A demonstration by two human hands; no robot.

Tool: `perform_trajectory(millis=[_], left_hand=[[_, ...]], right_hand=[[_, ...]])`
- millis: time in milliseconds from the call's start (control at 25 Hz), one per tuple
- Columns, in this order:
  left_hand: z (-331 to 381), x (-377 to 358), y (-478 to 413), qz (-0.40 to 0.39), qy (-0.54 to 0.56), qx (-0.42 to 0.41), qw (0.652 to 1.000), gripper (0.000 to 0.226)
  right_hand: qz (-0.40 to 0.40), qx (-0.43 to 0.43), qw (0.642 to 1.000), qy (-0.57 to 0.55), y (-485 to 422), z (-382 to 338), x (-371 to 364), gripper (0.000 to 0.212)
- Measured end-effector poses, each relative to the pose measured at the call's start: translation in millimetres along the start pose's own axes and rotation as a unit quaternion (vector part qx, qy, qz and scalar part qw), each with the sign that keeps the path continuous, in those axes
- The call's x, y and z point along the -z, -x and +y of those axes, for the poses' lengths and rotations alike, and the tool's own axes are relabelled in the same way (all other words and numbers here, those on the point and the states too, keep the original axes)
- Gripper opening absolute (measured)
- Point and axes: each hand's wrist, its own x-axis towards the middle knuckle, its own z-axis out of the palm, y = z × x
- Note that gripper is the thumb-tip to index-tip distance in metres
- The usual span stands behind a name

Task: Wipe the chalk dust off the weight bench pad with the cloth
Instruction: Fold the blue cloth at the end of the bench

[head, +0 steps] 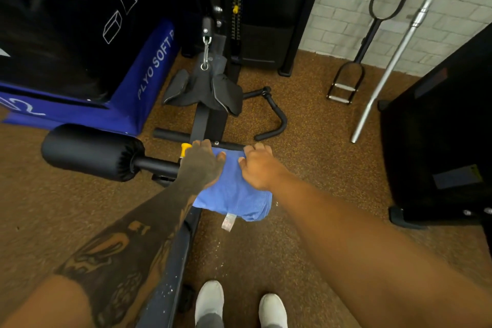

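A blue cloth with a white label lies draped over the far end of the dark bench pad, which runs toward me under my left forearm and shows white chalk specks. My left hand presses flat on the cloth's left part, fingers over its far edge. My right hand grips the cloth's right far corner with curled fingers. Most of the pad is hidden by my arm and the cloth.
A black foam roller pad sticks out left of the bench end. Beyond are a cable machine, a blue plyo box, a curved handle, a steel barbell against the brick wall, and a black box at right. My white shoes stand on chalk-flecked brown floor.
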Motion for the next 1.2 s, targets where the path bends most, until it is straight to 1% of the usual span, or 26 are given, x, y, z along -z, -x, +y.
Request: perform_trajectory(millis=[80, 160, 240, 280, 360, 440, 560, 640, 720, 760, 880, 960, 1000, 1040, 1120, 1200], left_hand=[[2.9, 5.5, 1.9, 0.026, 0.019, -0.003, 0.999, 0.055], [4.5, 9.0, 6.4, 0.058, -0.001, -0.024, 0.998, 0.042], [2.2, 13.2, 16.6, 0.067, -0.018, -0.032, 0.997, 0.028], [-0.9, 17.2, 24.0, 0.067, 0.003, -0.035, 0.997, 0.025], [-8.5, 26.8, 41.2, 0.059, 0.081, -0.037, 0.994, 0.022], [-14.3, 38.1, 68.5, 0.064, 0.124, -0.015, 0.99, 0.022], [-23.6, 48.0, 113.9, 0.081, 0.142, 0.027, 0.986, 0.028], [-32.0, 51.3, 141.2, 0.096, 0.169, 0.044, 0.98, 0.019], [-45.2, 54.9, 166.2, 0.124, 0.195, 0.062, 0.971, 0.008], [-53.1, 54.4, 177.6, 0.135, 0.204, 0.075, 0.967, 0.009], [-79.4, 47.5, 211.9, 0.145, 0.226, 0.125, 0.955, 0.022], [-92.9, 38.9, 233.2, 0.143, 0.241, 0.145, 0.949, 0.017], [-96.9, 33.9, 242.8, 0.145, 0.244, 0.151, 0.947, 0.01], [-99.6, 28.4, 250.8, 0.147, 0.248, 0.163, 0.944, 0.008], [-105.6, 14.4, 263.7, 0.152, 0.264, 0.195, 0.932, 0.015], [-110.5, -3.5, 275.1, 0.154, 0.273, 0.22, 0.924, 0.016]], right_hand=[[0.001, 0.019, 1.0, 0.009, -2.8, -2.9, 4.6, 0.035], [0.008, 0.041, 0.999, 0.011, -1.7, -4.7, 8.5, 0.03], [0.012, 0.075, 0.997, 0.011, 4.0, -7.3, 13.3, 0.026], [0.01, 0.094, 0.996, 0.007, 8.8, -9.9, 16.8, 0.024], [0.01, 0.124, 0.992, -0.002, 19.4, -16.8, 22.9, 0.02], [0.006, 0.151, 0.989, 0.006, 30.1, -26.9, 25.9, 0.022], [-0.019, 0.206, 0.977, 0.041, 44.0, -45.9, 20.7, 0.031], [-0.038, 0.233, 0.97, 0.057, 53.5, -61.5, 15.5, 0.037], [-0.049, 0.259, 0.961, 0.08, 62.9, -81.8, 9.0, 0.031], [-0.054, 0.271, 0.956, 0.093, 67.4, -91.3, 5.3, 0.027], [-0.074, 0.307, 0.94, 0.13, 81.8, -121.1, -8.6, 0.019], [-0.085, 0.329, 0.927, 0.159, 92.4, -136.8, -19.7, 0.016], [-0.091, 0.335, 0.922, 0.172, 96.8, -142.7, -26.0, 0.017], [-0.097, 0.342, 0.917, 0.183, 99.6, -146.4, -32.1, 0.02], [-0.115, 0.359, 0.903, 0.205, 99.0, -150.1, -47.3, 0.021], [-0.147, 0.381, 0.884, 0.228, 95.4, -151.8, -62.7, 0.008]])
